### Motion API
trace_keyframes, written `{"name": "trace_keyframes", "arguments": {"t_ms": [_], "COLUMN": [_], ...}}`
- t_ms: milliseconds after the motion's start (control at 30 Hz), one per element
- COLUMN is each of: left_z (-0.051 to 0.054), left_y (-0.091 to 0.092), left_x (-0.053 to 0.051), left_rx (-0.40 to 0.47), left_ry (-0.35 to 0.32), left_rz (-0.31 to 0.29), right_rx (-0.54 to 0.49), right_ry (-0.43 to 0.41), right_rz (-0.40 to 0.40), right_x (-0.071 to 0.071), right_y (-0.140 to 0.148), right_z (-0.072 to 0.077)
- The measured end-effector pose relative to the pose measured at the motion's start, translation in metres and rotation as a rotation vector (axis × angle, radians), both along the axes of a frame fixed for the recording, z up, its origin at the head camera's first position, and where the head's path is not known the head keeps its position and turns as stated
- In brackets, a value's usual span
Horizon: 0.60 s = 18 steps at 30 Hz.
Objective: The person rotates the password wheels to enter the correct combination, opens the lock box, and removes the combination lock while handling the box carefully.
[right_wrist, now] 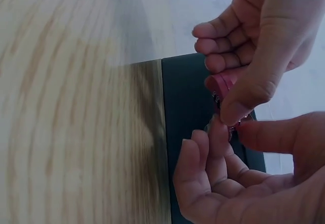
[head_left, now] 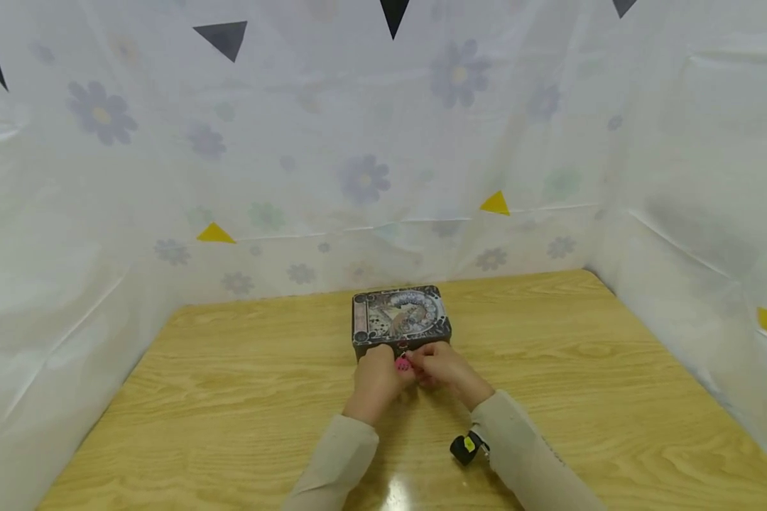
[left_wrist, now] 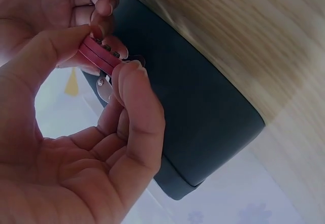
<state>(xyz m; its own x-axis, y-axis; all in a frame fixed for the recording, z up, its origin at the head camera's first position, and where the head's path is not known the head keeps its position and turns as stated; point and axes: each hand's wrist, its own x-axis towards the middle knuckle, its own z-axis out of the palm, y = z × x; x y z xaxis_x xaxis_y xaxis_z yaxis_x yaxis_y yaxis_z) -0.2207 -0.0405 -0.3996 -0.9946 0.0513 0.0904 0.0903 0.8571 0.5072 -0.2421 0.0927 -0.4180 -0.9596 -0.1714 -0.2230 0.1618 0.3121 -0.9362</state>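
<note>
A dark tin box [head_left: 399,316] with an ornate printed lid sits on the wooden table. At its front hangs a small pink combination padlock [head_left: 403,363], with a row of dials along its side in the left wrist view. My left hand [head_left: 377,383] pinches the padlock [left_wrist: 99,56] by its body between thumb and index finger. From the other side, my right hand [head_left: 450,372] pinches the padlock with thumb and index fingertip near its dials. A metal clasp [left_wrist: 104,88] shows beside the padlock. Fingers partly cover the shackle.
The wooden table [head_left: 262,390] extends around the box. White floral sheeting [head_left: 371,128] encloses the back and sides, with black and yellow triangles on it. A black device [head_left: 465,448] is strapped at the right wrist.
</note>
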Motion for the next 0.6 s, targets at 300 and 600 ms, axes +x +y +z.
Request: {"name": "trace_keyframes", "arguments": {"t_ms": [300, 600], "left_z": [0.0006, 0.0004], "left_y": [-0.0031, -0.0039], "left_x": [-0.0009, -0.0021], "left_rx": [0.063, 0.076], "left_ry": [0.007, 0.017], "left_rz": [-0.019, -0.018], "right_rx": [0.026, -0.018], "right_ry": [0.044, 0.025], "right_rz": [-0.085, -0.111], "right_x": [0.0015, 0.0011], "right_y": [-0.0048, -0.0053], "right_z": [-0.0025, -0.0021]}}
